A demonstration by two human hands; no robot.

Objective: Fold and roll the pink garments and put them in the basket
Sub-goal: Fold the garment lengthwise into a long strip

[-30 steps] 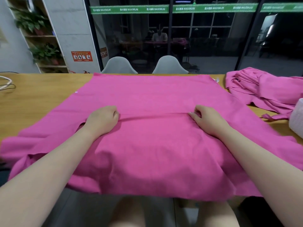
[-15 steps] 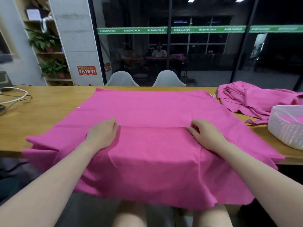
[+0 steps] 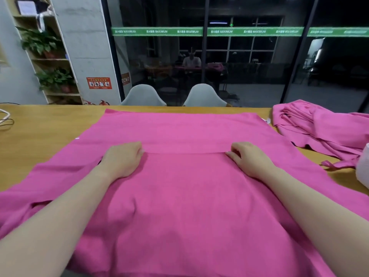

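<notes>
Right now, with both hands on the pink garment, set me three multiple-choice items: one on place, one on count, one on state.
1. Where does the pile of pink garments lie?
A. At the table's far right
B. At the table's far left
C. On a chair

2. How many grey chairs stand behind the table?
A. One
B. Two
C. Four

3. What state is the spread pink garment in?
A. Rolled into a tight tube
B. Flat, with one fold line running between the hands
C. Hanging from a hook

Key:
1 A, the pile sits beyond the right hand, near the white basket.
2 B, two chair backs show at the far edge.
3 B, the left hand and right hand rest at the ends of the fold.
</notes>
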